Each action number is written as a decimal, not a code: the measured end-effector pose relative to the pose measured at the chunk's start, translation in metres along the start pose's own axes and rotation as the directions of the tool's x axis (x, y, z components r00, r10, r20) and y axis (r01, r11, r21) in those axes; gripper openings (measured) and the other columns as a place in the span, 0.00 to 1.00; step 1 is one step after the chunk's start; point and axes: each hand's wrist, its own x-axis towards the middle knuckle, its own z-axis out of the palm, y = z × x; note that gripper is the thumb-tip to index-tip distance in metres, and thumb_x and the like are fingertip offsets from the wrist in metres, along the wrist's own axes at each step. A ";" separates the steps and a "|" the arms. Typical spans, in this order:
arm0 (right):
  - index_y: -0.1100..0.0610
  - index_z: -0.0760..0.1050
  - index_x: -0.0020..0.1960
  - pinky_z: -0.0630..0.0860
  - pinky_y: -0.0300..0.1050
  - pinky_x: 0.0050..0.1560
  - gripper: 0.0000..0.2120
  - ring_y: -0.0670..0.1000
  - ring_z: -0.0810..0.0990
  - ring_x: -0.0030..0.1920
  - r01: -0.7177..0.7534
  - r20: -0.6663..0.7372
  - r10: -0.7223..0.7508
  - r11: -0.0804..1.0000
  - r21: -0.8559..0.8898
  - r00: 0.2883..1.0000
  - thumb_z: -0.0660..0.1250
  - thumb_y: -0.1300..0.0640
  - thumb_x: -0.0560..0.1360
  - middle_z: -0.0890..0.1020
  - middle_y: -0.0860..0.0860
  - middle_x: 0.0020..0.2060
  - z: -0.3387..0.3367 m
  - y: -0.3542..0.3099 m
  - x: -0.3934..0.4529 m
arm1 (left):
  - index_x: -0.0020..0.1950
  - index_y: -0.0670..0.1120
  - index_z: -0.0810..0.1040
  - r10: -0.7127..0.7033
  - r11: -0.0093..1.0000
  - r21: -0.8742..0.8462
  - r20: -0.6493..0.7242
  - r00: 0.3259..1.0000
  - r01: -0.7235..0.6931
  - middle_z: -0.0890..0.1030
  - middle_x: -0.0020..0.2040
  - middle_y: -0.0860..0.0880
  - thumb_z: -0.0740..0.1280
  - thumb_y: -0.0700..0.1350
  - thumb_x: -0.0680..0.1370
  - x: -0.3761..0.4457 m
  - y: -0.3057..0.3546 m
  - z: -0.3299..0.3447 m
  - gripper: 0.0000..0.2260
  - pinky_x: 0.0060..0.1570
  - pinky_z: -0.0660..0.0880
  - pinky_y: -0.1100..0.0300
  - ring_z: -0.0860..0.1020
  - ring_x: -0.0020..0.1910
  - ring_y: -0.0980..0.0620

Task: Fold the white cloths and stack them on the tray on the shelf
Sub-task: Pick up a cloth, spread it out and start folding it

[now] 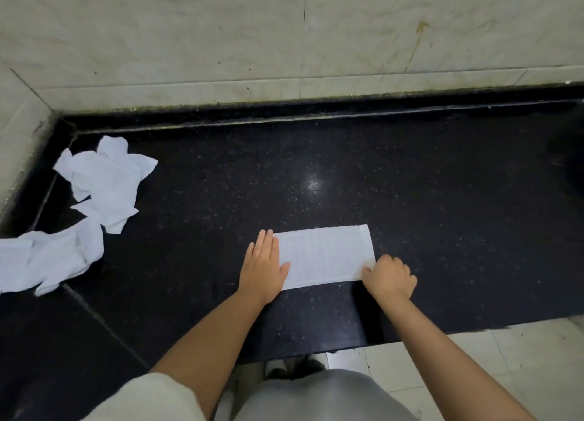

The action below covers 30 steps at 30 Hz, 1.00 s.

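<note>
So the left hand [264, 262] is lying flat, fingers straight, pressing down on the left end of the folded cloth [325, 256]. The right hand [390, 278] is curled up at the cloth's near right corner and looks like it's pinching that corner between thumb and fingers, though the knuckles hide the actual contact, so I can't swear it has fabric in it.

The cloth itself is a long narrow strip right now, lying flat on the black counter [410, 183] close to the counter's front edge, roughly mid-way along it. It reads to me as already folded once lengthwise, with the short-way fold not yet made.

My guess for the next move: keep the flat hand as the anchor, lift the pinched end and carry it over toward the anchored end so the edges line up, then smooth it down. Thin cloth like this will probably slide or skew if the anchor lets up.

Further out, well to the left of the folded cloth, there's a crumpled pile of cloths [104, 183] in the counter's back corner by the tiled wall [284, 41], and another loose one [53, 262] nearer the left edge. So there's plenty left to fold. No tray or shelf anywhere in view.
</note>
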 end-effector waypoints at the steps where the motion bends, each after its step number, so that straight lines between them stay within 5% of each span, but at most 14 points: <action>1: 0.62 0.71 0.58 0.67 0.51 0.61 0.16 0.59 0.71 0.61 -0.032 0.020 0.032 0.999 0.017 0.999 0.58 0.54 0.76 0.74 0.59 0.60 -0.001 -0.002 0.000 | 0.76 0.41 0.44 -0.020 1.000 0.022 0.015 1.000 0.020 0.44 0.78 0.45 0.50 0.52 0.82 0.000 -0.001 0.003 0.28 0.76 0.43 0.53 0.42 0.77 0.48; 5: 0.62 0.73 0.56 0.67 0.50 0.59 0.12 0.59 0.73 0.59 -0.058 0.025 0.056 0.997 0.056 0.998 0.59 0.60 0.74 0.76 0.58 0.58 -0.006 -0.009 0.001 | 0.76 0.41 0.42 -0.028 0.999 0.041 -0.007 1.000 0.028 0.43 0.78 0.46 0.48 0.54 0.82 -0.001 -0.002 0.008 0.28 0.75 0.41 0.53 0.41 0.77 0.48; 8: 0.60 0.70 0.46 0.70 0.47 0.47 0.03 0.58 0.76 0.48 0.006 -0.006 -0.004 0.972 0.234 1.000 0.60 0.62 0.73 0.79 0.59 0.48 -0.010 -0.011 -0.002 | 0.76 0.42 0.42 -0.020 0.999 0.039 -0.004 1.000 0.020 0.42 0.78 0.46 0.47 0.55 0.82 0.000 -0.003 0.010 0.29 0.76 0.41 0.53 0.41 0.77 0.48; 12: 0.60 0.66 0.39 0.66 0.42 0.32 0.05 0.52 0.71 0.35 0.187 -0.144 -0.128 0.808 0.558 0.981 0.62 0.65 0.71 0.73 0.51 0.32 -0.025 -0.025 -0.017 | 0.76 0.42 0.41 -0.011 1.000 0.007 0.017 1.000 0.011 0.41 0.78 0.46 0.47 0.54 0.82 0.000 -0.003 0.008 0.28 0.75 0.40 0.52 0.40 0.77 0.49; 15: 0.58 0.67 0.37 0.64 0.33 0.31 0.07 0.47 0.69 0.31 0.368 -0.283 -0.238 0.669 0.645 0.929 0.64 0.67 0.70 0.71 0.49 0.31 -0.029 -0.056 -0.041 | 0.77 0.42 0.44 0.002 0.999 -0.052 -0.028 1.000 -0.004 0.43 0.78 0.47 0.44 0.55 0.81 -0.005 -0.011 0.001 0.28 0.75 0.41 0.52 0.41 0.77 0.50; 18: 0.59 0.75 0.47 0.67 0.32 0.38 0.06 0.48 0.73 0.37 0.505 -0.286 -0.422 0.631 0.590 0.861 0.64 0.66 0.71 0.77 0.51 0.39 -0.006 -0.091 -0.063 | 0.77 0.42 0.46 -0.063 0.996 -0.077 -0.098 0.993 0.055 0.45 0.78 0.47 0.30 0.60 0.69 -0.018 -0.035 -0.009 0.39 0.75 0.42 0.53 0.42 0.77 0.50; 20: 0.63 0.76 0.52 0.73 0.42 0.48 0.10 0.53 0.77 0.43 0.590 -0.221 -0.559 0.659 0.466 0.799 0.62 0.66 0.72 0.81 0.55 0.44 0.024 -0.104 -0.073 | 0.76 0.42 0.46 -0.132 0.987 -0.102 -0.106 0.985 0.122 0.46 0.78 0.46 0.28 0.59 0.65 -0.029 -0.057 -0.012 0.43 0.75 0.42 0.53 0.42 0.77 0.50; 22: 0.62 0.78 0.43 0.78 0.50 0.42 0.07 0.58 0.80 0.39 0.684 -0.173 -0.667 0.667 0.294 0.725 0.62 0.69 0.69 0.81 0.57 0.38 0.051 -0.109 -0.078 | 0.76 0.41 0.48 -0.179 0.979 -0.120 -0.114 0.977 0.165 0.48 0.78 0.46 0.28 0.60 0.66 -0.041 -0.074 -0.013 0.43 0.75 0.42 0.53 0.44 0.77 0.49; 24: 0.59 0.76 0.33 0.76 0.46 0.29 0.05 0.55 0.78 0.30 0.711 -0.135 -0.703 0.659 0.245 0.698 0.65 0.67 0.62 0.79 0.54 0.30 0.064 -0.108 -0.077 | 0.76 0.41 0.51 -0.199 0.974 -0.130 -0.116 0.973 0.184 0.50 0.78 0.45 0.29 0.60 0.67 -0.051 -0.085 -0.010 0.43 0.75 0.43 0.52 0.45 0.77 0.49; 26: 0.60 0.76 0.32 0.76 0.46 0.26 0.05 0.55 0.77 0.28 0.752 -0.125 -0.744 0.632 0.188 0.657 0.68 0.69 0.60 0.78 0.54 0.29 0.068 -0.106 -0.072 | 0.76 0.41 0.52 -0.198 0.972 -0.150 -0.105 0.975 0.182 0.52 0.78 0.46 0.30 0.60 0.67 -0.056 -0.089 -0.008 0.42 0.75 0.44 0.52 0.46 0.77 0.49; 28: 0.64 0.77 0.36 0.79 0.52 0.31 0.05 0.58 0.78 0.33 0.770 -0.065 -0.775 0.610 0.184 0.629 0.66 0.70 0.62 0.79 0.57 0.33 0.065 -0.103 -0.072 | 0.76 0.42 0.52 -0.182 0.972 -0.164 -0.089 0.979 0.166 0.51 0.78 0.46 0.32 0.59 0.71 -0.056 -0.088 -0.006 0.38 0.75 0.44 0.53 0.45 0.77 0.50; 30: 0.67 0.78 0.48 0.79 0.55 0.49 0.11 0.61 0.78 0.45 0.800 0.005 -0.813 0.573 0.180 0.582 0.61 0.70 0.67 0.80 0.60 0.44 0.057 -0.099 -0.070 | 0.76 0.42 0.53 -0.152 0.975 -0.175 -0.097 0.984 0.134 0.51 0.78 0.47 0.40 0.55 0.76 -0.054 -0.083 -0.004 0.31 0.75 0.44 0.54 0.46 0.77 0.50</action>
